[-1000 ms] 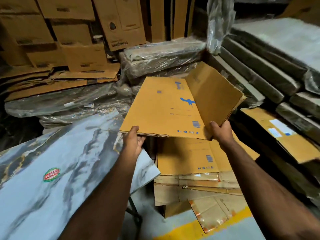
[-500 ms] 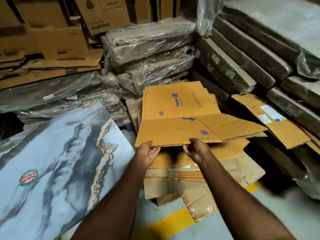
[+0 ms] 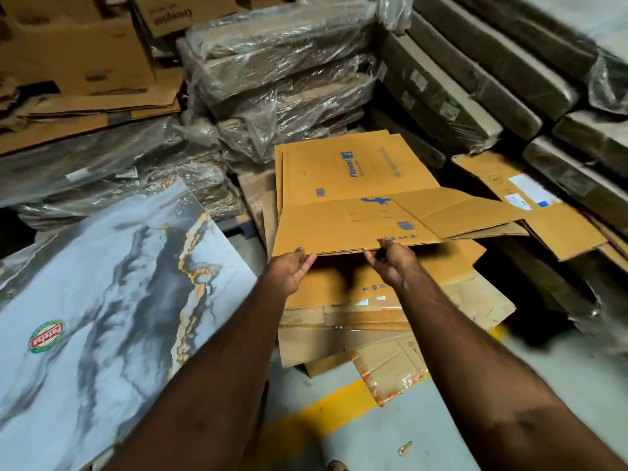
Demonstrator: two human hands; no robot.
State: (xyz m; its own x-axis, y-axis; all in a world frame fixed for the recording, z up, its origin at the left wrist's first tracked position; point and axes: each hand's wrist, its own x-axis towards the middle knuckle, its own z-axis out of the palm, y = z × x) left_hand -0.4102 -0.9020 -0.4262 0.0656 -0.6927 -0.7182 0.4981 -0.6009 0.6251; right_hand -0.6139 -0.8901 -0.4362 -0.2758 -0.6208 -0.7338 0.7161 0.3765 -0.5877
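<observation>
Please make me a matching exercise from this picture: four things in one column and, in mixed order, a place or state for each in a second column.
Things:
1. flat cardboard box
2. marbled slab
3. yellow line
4. stacked bundles

Places or states:
a. painted on the floor
b. wrapped in clear plastic
c. held at its near edge by the left hand and the right hand
d. carries a red and green sticker

Pairs: 1-c, 2-d, 3-a, 4-b.

Left hand [image 3: 293, 270]: centre of frame, thumb up, fingers curled, pinching. Right hand [image 3: 390, 263]: just right of it, likewise pinching. Left forearm [image 3: 217, 368], right forearm [image 3: 475, 362]: bare, extended from lower edge, converging upward.
</observation>
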